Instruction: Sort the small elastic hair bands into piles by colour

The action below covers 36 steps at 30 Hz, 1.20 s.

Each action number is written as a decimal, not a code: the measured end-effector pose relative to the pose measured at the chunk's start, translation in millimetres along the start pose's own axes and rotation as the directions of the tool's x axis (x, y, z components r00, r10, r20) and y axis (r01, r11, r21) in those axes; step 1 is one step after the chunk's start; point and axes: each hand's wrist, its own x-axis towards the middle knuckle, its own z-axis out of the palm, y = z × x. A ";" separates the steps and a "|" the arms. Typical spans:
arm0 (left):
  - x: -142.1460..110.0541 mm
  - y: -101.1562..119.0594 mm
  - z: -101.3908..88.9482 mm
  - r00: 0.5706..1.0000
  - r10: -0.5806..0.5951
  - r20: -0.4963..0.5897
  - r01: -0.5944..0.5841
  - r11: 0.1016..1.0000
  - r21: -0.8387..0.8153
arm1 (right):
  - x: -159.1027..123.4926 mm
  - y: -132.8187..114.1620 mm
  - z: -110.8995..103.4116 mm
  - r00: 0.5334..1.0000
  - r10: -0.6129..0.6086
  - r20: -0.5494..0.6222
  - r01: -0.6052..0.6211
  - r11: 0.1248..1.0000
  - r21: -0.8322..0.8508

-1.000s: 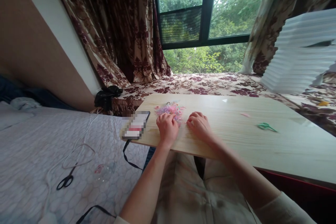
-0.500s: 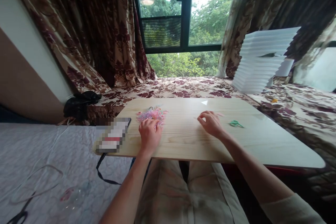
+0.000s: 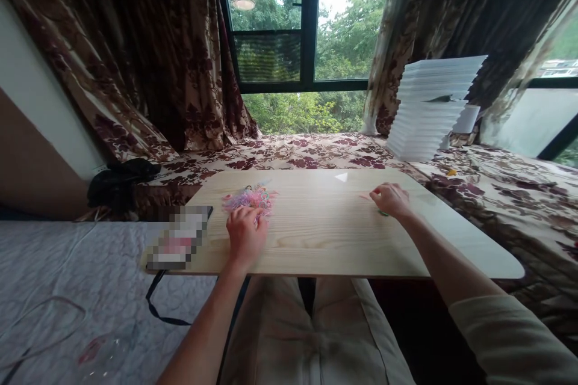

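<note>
Pink strands [image 3: 251, 197] lie heaped left of centre on the desk [image 3: 316, 234], the left hand [image 3: 246, 233] at their near edge; the right hand [image 3: 392, 200], right of centre, partly hides a green piece [image 3: 383, 213]. Whether either grip is closed, I cannot tell; light fingertips should prevent scattering.

Table [image 3: 316, 234]: pink pile [image 3: 253, 196] at ten o'clock, left hand [image 3: 246, 231] curled at its six. Phone [image 3: 183, 237], nine. Right hand [image 3: 392, 198] at two, fingers bunched, green bit [image 3: 383, 213] beneath. Window [image 3: 271, 6], twelve.

Smooth, glossy wood-grain tabletop [image 3: 316, 237], shiny plastic-looking tangled pile [image 3: 249, 197], cloth curtains [image 3: 176, 42], matt quilted bedding [image 3: 40, 264]
</note>
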 end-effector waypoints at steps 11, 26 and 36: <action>0.1 0.9 -0.5 1.000 -0.022 0.008 0.022 1.000 -0.011 | -3.8 -4.7 -7.9 1.000 -0.010 0.007 0.010 1.000 0.022; 0.8 -1.1 1.8 0.999 -0.030 -0.022 0.029 0.999 -0.027 | -24.4 -46.6 -1.8 0.992 -0.118 -0.052 0.127 0.959 0.255; 4.0 -1.8 -8.9 0.975 -0.203 -0.094 0.188 0.971 -0.149 | -66.3 -138.7 43.3 0.908 -0.407 -0.105 0.417 0.843 0.340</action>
